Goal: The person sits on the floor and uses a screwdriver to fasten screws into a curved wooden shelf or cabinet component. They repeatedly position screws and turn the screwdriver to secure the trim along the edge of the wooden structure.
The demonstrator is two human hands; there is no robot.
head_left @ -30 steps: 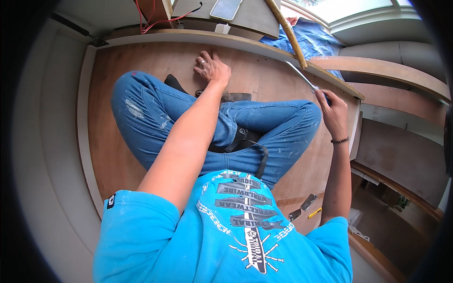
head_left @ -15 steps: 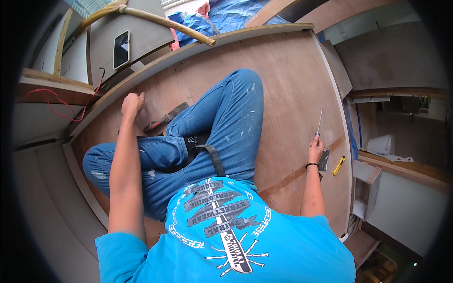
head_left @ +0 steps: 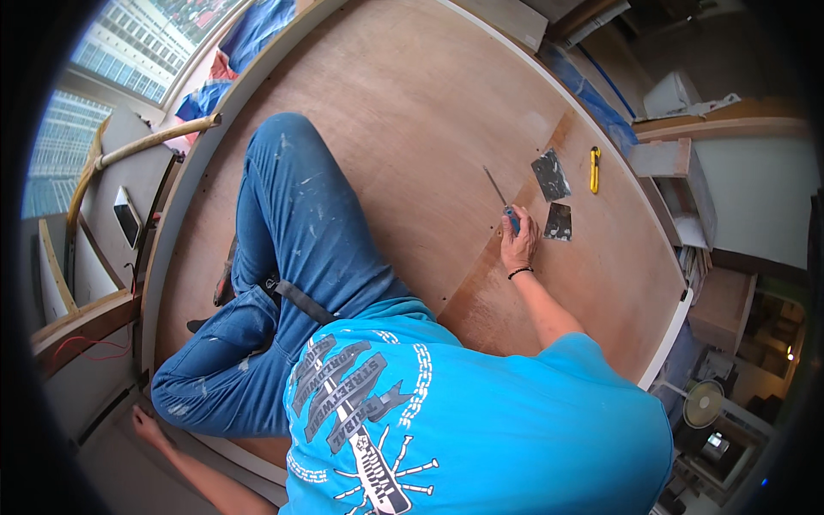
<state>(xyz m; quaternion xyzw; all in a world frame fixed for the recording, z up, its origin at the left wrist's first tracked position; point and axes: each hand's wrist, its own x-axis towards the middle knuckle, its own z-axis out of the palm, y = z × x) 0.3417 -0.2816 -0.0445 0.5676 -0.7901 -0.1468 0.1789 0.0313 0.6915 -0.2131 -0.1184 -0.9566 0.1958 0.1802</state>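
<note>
My right hand (head_left: 521,249) is closed round the blue handle of a screwdriver (head_left: 496,189); its metal shaft points up and left, low over the brown wooden board (head_left: 403,129). Beside that hand lie two dark flat pieces, the upper one (head_left: 550,174) and the lower one (head_left: 558,221), both smeared with white. A yellow utility knife (head_left: 594,170) rests just to their right. My left hand (head_left: 149,427) is at the lower left, by a grey panel (head_left: 129,468); its fingers are mostly hidden, and I cannot see anything in it.
My bent legs (head_left: 300,206) cover the board's left part. A red-handled tool (head_left: 223,287) is partly hidden behind them. At the far left are a wooden-handled tool (head_left: 159,140), a phone (head_left: 128,216) and red wire (head_left: 90,342). A fan (head_left: 704,403) stands at lower right.
My view and body have turned toward the right. My left hand has moved from the board's left edge down to the grey panel. The screwdriver stays in my right hand, now left of the dark pieces.
</note>
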